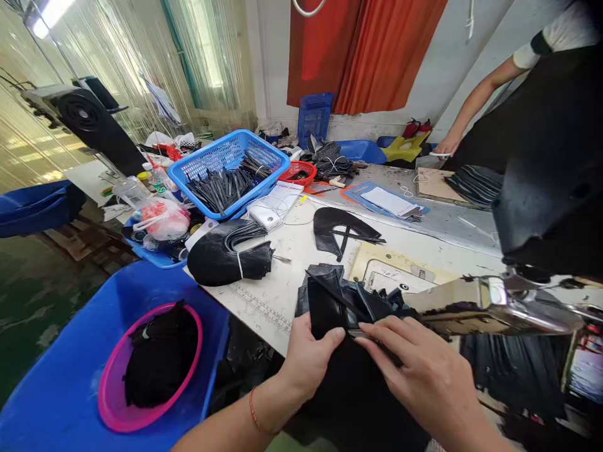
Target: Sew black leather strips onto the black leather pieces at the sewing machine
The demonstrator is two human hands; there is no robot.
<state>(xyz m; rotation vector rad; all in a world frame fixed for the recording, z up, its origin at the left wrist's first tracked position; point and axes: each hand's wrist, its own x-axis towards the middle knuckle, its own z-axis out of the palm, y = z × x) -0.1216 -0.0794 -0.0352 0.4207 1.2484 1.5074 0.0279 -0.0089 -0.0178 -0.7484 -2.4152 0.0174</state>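
My left hand (308, 358) grips a black fabric piece (330, 307) at the near edge of the white worktable (277, 295), thumb on top of it. My right hand (421, 370) presses its fingers flat on the same black piece, just right of the left hand. A pile of black cut pieces (358, 295) lies directly beyond both hands, beside the metal sewing machine part (494, 304). A curved black piece (342, 229) lies further back on the table.
A tied bundle of black pieces (226, 254) lies at left. A blue basket (226, 169) holds black strips. A pink bowl (151, 367) with black pieces sits in a blue tub (70, 389). Another person (541, 125) stands at right.
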